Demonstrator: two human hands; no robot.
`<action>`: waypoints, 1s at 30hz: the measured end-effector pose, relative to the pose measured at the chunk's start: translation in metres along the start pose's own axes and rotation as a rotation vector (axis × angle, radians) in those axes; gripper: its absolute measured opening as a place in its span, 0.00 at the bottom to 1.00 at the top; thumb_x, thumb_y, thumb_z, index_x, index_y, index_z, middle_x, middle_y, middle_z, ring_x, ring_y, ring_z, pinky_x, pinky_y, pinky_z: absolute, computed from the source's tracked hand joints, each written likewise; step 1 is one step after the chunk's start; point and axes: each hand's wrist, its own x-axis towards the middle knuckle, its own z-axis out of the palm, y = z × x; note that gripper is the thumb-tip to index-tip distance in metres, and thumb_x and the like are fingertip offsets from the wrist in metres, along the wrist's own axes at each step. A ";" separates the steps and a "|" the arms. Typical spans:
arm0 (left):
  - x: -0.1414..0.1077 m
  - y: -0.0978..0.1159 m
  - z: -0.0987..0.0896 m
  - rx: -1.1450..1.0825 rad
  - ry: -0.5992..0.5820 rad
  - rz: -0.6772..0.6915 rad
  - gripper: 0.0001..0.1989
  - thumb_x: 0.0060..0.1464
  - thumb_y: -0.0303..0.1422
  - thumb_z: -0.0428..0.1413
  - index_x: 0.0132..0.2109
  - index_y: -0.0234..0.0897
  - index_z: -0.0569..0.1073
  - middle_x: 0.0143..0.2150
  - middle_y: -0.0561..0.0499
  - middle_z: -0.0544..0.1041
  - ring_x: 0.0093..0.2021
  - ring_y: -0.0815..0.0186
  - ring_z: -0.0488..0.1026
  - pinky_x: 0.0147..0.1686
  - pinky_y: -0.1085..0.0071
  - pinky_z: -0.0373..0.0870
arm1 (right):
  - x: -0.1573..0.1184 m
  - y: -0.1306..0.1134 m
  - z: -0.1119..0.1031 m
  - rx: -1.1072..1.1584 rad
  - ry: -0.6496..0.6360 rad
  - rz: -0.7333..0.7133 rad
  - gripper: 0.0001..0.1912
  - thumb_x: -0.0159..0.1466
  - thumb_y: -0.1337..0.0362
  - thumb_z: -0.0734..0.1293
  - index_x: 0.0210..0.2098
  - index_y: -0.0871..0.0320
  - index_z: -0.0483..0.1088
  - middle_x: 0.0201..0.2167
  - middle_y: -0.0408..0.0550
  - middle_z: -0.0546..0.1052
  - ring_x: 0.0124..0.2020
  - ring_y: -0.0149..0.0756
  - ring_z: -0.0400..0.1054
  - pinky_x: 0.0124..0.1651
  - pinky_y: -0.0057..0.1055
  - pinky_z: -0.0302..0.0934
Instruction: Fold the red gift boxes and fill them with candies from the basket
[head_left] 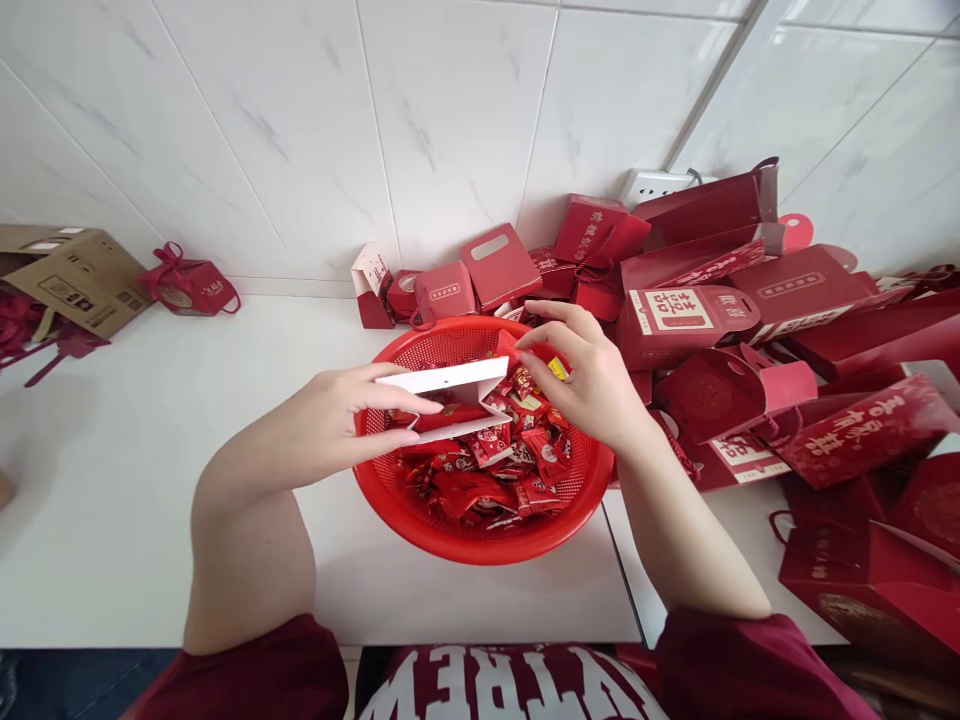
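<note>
My left hand [352, 415] is closed around an open paper gift box [450, 378], its white inside facing me, with something red visible inside. The box is held above a red plastic basket [484, 548] that has perforated sides. Loose in the basket lie many red-wrapped candies [546, 455]. Over the basket's far right side, my right hand [574, 365] pinches a red-wrapped candy [507, 346] between thumb and fingers, beside the box's right end.
Red gift boxes [671, 320] of several shapes are heaped on the white table [247, 400] at the right and behind the basket. A power strip [660, 185] rests by the tiled wall. A small red box [191, 285] and a cardboard carton [82, 280] stand at the left.
</note>
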 end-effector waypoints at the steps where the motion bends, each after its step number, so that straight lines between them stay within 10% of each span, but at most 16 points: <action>1: 0.000 0.000 0.000 0.012 -0.019 -0.003 0.13 0.62 0.44 0.60 0.52 0.60 0.82 0.62 0.57 0.77 0.58 0.55 0.77 0.53 0.63 0.78 | 0.000 0.000 0.000 0.002 -0.013 0.000 0.07 0.69 0.68 0.64 0.44 0.52 0.72 0.61 0.55 0.71 0.65 0.48 0.65 0.66 0.53 0.61; 8: 0.009 -0.009 0.007 -0.058 0.370 -0.217 0.15 0.58 0.42 0.62 0.51 0.50 0.84 0.56 0.52 0.81 0.48 0.55 0.81 0.47 0.63 0.80 | 0.008 0.009 0.001 -0.047 -0.151 0.018 0.08 0.69 0.68 0.63 0.45 0.54 0.73 0.58 0.56 0.73 0.62 0.48 0.67 0.64 0.51 0.63; 14: 0.017 -0.024 0.008 -0.148 0.642 -0.393 0.15 0.56 0.40 0.64 0.50 0.49 0.84 0.44 0.55 0.85 0.39 0.60 0.81 0.44 0.62 0.80 | 0.011 0.020 0.015 -0.118 -0.626 0.065 0.13 0.69 0.73 0.60 0.45 0.57 0.75 0.47 0.52 0.79 0.51 0.44 0.74 0.55 0.40 0.67; 30: 0.019 -0.023 0.004 -0.199 0.441 -0.427 0.19 0.58 0.44 0.63 0.55 0.49 0.82 0.54 0.51 0.82 0.49 0.56 0.80 0.50 0.60 0.78 | 0.002 0.030 0.054 -0.241 -1.003 -0.044 0.20 0.64 0.73 0.63 0.55 0.60 0.73 0.54 0.58 0.76 0.55 0.49 0.71 0.52 0.38 0.65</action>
